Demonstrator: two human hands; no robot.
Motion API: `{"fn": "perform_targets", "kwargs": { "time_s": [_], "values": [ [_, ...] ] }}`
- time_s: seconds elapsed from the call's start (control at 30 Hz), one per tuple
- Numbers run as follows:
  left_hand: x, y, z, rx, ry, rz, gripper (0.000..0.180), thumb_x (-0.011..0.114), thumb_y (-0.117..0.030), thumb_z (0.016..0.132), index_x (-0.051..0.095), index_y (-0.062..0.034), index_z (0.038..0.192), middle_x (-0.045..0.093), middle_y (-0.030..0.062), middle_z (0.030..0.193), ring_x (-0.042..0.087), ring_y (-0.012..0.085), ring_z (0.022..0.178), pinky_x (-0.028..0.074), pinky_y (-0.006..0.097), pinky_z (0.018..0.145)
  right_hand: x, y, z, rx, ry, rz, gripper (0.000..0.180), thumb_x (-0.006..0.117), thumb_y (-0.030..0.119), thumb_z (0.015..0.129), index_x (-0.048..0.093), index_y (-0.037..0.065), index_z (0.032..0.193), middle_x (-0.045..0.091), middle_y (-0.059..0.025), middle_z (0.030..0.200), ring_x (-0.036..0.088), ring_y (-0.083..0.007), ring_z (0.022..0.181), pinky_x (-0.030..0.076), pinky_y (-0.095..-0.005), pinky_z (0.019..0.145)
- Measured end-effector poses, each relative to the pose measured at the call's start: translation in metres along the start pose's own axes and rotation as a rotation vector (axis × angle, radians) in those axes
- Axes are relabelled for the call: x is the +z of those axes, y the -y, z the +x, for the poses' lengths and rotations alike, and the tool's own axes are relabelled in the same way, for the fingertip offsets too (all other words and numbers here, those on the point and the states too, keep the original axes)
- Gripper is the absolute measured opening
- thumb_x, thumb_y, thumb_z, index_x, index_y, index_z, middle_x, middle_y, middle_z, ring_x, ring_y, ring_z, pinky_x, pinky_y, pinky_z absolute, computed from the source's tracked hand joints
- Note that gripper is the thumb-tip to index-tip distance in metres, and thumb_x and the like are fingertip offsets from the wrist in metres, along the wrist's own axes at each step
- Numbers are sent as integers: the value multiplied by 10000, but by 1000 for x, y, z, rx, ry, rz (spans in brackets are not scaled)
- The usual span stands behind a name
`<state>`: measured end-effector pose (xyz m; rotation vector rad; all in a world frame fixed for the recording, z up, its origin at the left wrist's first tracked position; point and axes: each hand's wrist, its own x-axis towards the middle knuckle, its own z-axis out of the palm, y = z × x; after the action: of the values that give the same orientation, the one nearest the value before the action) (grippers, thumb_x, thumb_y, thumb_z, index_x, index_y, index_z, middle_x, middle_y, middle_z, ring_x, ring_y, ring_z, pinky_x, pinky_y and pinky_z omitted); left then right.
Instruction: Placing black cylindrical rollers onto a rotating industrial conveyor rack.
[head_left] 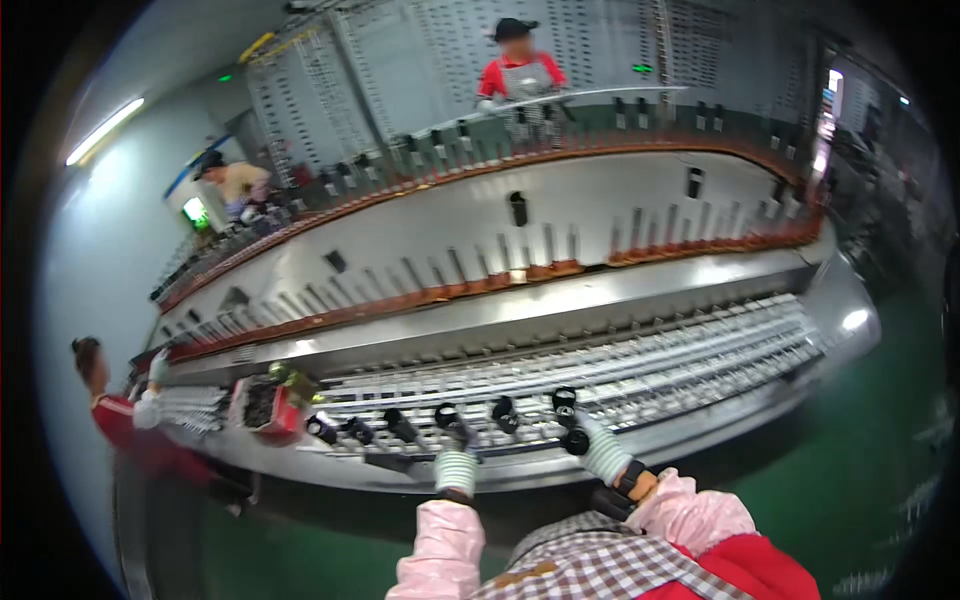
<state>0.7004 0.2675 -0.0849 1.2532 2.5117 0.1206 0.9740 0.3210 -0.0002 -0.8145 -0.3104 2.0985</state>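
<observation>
A row of black hollow cylinders (400, 426) stands along the near side of long metal racks with many small white fittings. My left hand (456, 468), in a striped white-and-green glove, is closed around the lower part of one black cylinder (446, 415); its fingertips are partly hidden. My right hand (603, 450), gloved the same way, grips another black cylinder (575, 441) tilted toward me. Just beyond it, a further black cylinder (564, 400) is upright. Between my hands one more cylinder (505, 414) leans on the rack.
A red box (275, 408) with dark small parts sits on the metal table (450, 482) to the left. Beyond it runs a conveyor (600, 195) with upright spindles, some bearing black cylinders. One co-worker (522, 75) stands across it, another (235, 185) far left, a third (130, 420) nearer left.
</observation>
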Motion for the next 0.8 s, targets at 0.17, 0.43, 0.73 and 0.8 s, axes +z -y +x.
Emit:
{"fn": "perform_targets", "kwargs": {
  "time_s": [0.17,0.43,0.73,0.8],
  "values": [
    [-19,19,-6,146,-62,-907,356,538,-421,882,563,-82,986,551,37,641,495,139,419,359,308,386,-65,11,-33,-413,152,-890,247,597,47,829,602,46,1075,636,-27,817,610,-129,725,494,-279,613],
    [-31,4,-21,101,-34,-932,376,574,-418,864,569,-82,1032,546,29,619,490,124,414,359,291,392,-58,88,-27,-676,-138,-827,165,583,121,869,611,38,1008,638,-35,786,602,-98,675,489,-229,576],
    [3,-27,-19,60,-50,-1114,273,580,-413,865,571,-147,923,515,-1,565,463,108,389,296,271,344,-132,93,17,-584,-202,-1122,260,630,151,830,595,38,1061,666,-79,885,604,-139,804,468,-277,727],
    [4,-32,-14,21,-94,-1073,270,584,-418,861,571,-154,915,502,-1,548,441,106,375,278,271,334,-107,99,7,-588,-125,-904,244,615,92,835,591,43,1072,659,-53,877,592,-119,724,485,-265,684]
  ]
}}
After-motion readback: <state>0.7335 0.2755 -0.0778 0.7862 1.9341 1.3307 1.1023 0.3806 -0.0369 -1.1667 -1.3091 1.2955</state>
